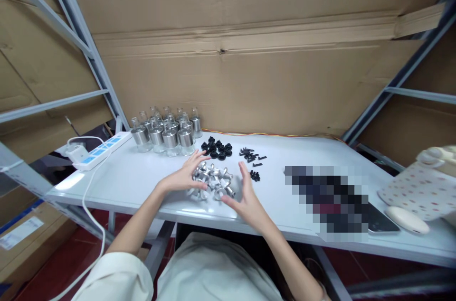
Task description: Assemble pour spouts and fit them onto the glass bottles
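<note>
The metal parts (213,178) sit heaped on the counter (124,184) between the left hand (183,176) and right hand (249,200), both spread open, gripping nothing. They look light, stiff and slick, best pinched singly by a narrow end, though neighbours crowd each one. Black caps (216,151) hem the far side; bottles (170,139) stand back left, black levers (248,154) back right.

The left hand (185,175) partly hides the silver pieces (215,178) at centre, a pixelated patch (327,201) masks lower-right details, and the right edge cuts off a spotted cream item (409,188).
</note>
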Demonstrator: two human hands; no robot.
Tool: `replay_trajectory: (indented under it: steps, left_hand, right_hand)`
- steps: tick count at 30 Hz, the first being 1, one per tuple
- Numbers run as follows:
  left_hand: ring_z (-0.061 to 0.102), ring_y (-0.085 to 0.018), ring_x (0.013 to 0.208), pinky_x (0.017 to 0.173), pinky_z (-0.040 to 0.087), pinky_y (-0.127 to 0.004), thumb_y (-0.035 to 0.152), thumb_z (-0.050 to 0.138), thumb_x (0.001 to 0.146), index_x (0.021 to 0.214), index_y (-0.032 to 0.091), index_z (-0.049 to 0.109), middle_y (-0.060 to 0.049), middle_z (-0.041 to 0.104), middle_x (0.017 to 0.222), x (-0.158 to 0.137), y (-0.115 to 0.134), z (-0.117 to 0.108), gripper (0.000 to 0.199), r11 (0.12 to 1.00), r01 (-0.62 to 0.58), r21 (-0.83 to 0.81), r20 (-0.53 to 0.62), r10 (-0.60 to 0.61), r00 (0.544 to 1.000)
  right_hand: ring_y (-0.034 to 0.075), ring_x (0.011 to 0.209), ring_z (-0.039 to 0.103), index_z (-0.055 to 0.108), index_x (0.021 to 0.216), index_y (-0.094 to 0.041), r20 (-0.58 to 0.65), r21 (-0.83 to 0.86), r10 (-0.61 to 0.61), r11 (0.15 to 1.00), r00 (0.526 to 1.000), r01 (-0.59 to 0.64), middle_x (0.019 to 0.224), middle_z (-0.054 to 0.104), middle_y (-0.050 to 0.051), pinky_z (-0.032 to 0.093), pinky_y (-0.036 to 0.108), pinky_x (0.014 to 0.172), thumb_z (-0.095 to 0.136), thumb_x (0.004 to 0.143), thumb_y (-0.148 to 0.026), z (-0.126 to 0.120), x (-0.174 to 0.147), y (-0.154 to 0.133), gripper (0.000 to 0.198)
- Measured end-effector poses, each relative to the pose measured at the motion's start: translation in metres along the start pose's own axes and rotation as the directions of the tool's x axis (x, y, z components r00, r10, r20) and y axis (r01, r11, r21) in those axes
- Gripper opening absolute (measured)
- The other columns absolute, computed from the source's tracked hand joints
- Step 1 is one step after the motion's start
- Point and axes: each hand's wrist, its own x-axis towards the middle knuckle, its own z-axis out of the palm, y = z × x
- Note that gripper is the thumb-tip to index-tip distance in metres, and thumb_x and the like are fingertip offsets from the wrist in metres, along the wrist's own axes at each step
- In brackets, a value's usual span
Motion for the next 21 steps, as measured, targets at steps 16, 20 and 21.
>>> replay_trajectory:
  steps: [16,20,21]
  left_hand:
    - [0.049,-0.022,0.114,0.1,0.039,-0.041,0.031,0.039,0.092,0.117,0.019,0.048,-0.01,0.054,0.117,-0.033,-0.019,0.035,0.029,0.983,0.142,0.117,-0.525,-0.06,0.849]
    - [0.053,-0.02,0.1,0.087,0.044,-0.037,0.02,0.041,0.09,0.096,0.018,0.056,-0.008,0.058,0.099,-0.038,-0.003,0.033,0.016,0.962,-0.006,0.273,-0.59,0.172,0.789]
    - [0.054,-0.019,0.091,0.08,0.045,-0.034,0.016,0.041,0.088,0.088,0.018,0.055,-0.007,0.058,0.09,-0.041,0.004,0.036,0.014,0.943,-0.081,0.322,-0.61,0.272,0.744]
  right_hand:
    - [0.012,0.05,0.04,0.04,0.058,-0.021,-0.384,-0.407,-0.258,0.909,0.887,0.088,0.054,0.042,-0.003,0.03,0.025,0.052,0.034,0.066,-0.002,-0.03,-0.058,0.005,0.021]
    - [0.014,0.052,0.038,0.037,0.058,-0.021,-0.275,-0.655,-0.447,0.735,0.851,0.175,0.054,0.04,-0.002,0.028,0.027,0.055,0.035,0.064,0.003,-0.021,-0.058,0.009,0.024]
    - [0.014,0.052,0.036,0.036,0.058,-0.021,-0.251,-0.674,-0.476,0.711,0.843,0.2,0.054,0.039,-0.002,0.027,0.027,0.055,0.035,0.064,0.003,-0.021,-0.057,0.01,0.025]
